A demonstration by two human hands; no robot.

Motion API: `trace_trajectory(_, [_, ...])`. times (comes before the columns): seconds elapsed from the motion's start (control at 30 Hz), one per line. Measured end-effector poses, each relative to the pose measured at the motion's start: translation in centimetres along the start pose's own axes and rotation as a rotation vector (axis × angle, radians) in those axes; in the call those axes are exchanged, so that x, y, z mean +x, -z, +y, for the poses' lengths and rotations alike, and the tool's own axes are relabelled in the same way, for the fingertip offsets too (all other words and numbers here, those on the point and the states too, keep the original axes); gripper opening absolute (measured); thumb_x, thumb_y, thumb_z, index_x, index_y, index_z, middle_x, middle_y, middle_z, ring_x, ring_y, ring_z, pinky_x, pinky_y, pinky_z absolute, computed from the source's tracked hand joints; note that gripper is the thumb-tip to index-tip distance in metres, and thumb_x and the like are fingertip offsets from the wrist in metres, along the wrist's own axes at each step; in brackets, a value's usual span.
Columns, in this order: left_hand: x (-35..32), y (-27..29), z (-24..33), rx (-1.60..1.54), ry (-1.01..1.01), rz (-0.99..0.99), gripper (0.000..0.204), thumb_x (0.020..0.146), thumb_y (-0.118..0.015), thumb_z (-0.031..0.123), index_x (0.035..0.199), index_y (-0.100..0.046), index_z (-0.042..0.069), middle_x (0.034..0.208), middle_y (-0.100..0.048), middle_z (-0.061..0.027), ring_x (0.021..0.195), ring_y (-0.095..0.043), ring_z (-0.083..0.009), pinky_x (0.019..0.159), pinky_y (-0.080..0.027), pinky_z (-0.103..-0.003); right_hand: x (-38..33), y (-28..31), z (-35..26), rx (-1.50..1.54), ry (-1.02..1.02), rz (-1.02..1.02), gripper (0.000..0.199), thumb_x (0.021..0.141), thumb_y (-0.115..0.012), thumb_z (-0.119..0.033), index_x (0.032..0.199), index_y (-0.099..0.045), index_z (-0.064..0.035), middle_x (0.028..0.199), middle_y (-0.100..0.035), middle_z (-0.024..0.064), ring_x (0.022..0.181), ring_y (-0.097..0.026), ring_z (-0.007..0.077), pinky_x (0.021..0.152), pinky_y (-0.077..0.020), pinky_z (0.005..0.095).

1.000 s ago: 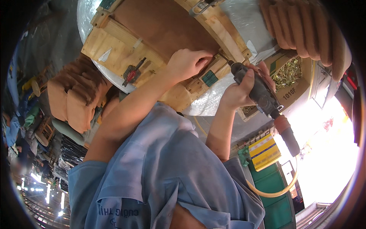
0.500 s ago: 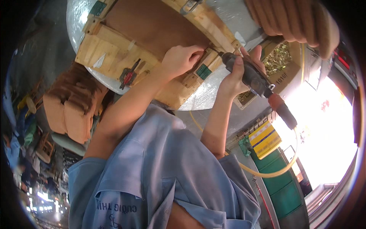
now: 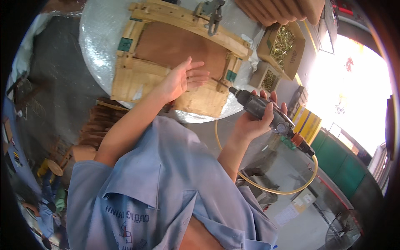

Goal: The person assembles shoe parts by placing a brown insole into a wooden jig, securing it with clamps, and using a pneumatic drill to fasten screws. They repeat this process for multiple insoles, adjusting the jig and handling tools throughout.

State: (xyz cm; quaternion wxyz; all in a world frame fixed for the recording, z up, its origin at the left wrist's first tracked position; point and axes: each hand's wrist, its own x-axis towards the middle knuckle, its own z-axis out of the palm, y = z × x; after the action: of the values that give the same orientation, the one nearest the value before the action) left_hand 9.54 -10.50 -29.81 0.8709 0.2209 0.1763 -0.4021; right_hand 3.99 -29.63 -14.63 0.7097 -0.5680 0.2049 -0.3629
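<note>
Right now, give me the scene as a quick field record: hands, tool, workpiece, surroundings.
left hand: open, fingers spread, over the wooden frame, apparently not gripping it
right hand: closed around a dark power screwdriver, held clear of the frame
tool: tip points toward the frame; yellow hose runs from its rear end
workpiece: frame with brown panel, lying on a round silvery table
clamp: metal, on the frame's far edge
surroundings: two open cardboard boxes beside the table

Grey concrete floor point(image 3: 54, 75), bright daylight beyond green wall point(image 3: 346, 166).
</note>
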Motion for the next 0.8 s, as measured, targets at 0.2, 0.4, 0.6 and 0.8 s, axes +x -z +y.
trace_trajectory(0.2, [-5.0,1.3,3.4,-0.122,0.039,-0.077,0.078,0.114,-0.038,0.062,0.159,-0.046,-0.001,0.153,-0.059,-0.0264,0.139,-0.061,-0.0372,0.117,-0.05,-0.048,-8.2,-2.2,-0.4,0.029,0.016,0.01,0.058,0.096,-0.067,-0.007,0.148,-0.042,-0.0161,0.136,-0.062,0.0205,0.115,-0.067,0.032,0.1,-0.0597,0.0573])
trace_trajectory(0.4, [-6.5,2.6,5.1,-0.006,-0.028,-0.042,0.078,0.114,-0.038,0.062,0.158,-0.048,-0.001,0.15,-0.062,-0.0242,0.137,-0.063,-0.0356,0.118,-0.049,-0.048,-11.1,-3.6,-1.0,0.113,0.087,-0.009,0.06,0.096,-0.066,-0.005,0.149,-0.04,-0.017,0.135,-0.062,0.0203,0.111,-0.066,0.0319,0.1,-0.0588,0.0577])
trace_trajectory(0.6, [-7.0,2.2,4.0,0.004,0.036,-0.113,0.077,0.114,-0.037,0.063,0.153,-0.055,-0.002,0.144,-0.067,-0.0225,0.132,-0.067,-0.0315,0.113,-0.054,-0.045,-12.5,-4.4,-1.8,0.204,0.074,-0.072,0.06,0.097,-0.066,-0.004,0.149,-0.04,-0.0199,0.133,-0.063,0.0191,0.114,-0.066,0.0327,0.101,-0.0571,0.0618])
trace_trajectory(0.8, [-6.8,1.1,2.5,-0.001,0.045,-0.184,0.08,0.114,-0.036,0.065,0.152,-0.056,-0.003,0.142,-0.069,-0.0231,0.125,-0.071,-0.0321,0.108,-0.058,-0.044,-12.8,-4.2,-2.5,0.19,0.06,-0.099,0.062,0.096,-0.067,-0.004,0.149,-0.04,-0.0198,0.132,-0.062,0.0189,0.113,-0.066,0.0333,0.101,-0.0572,0.0617])
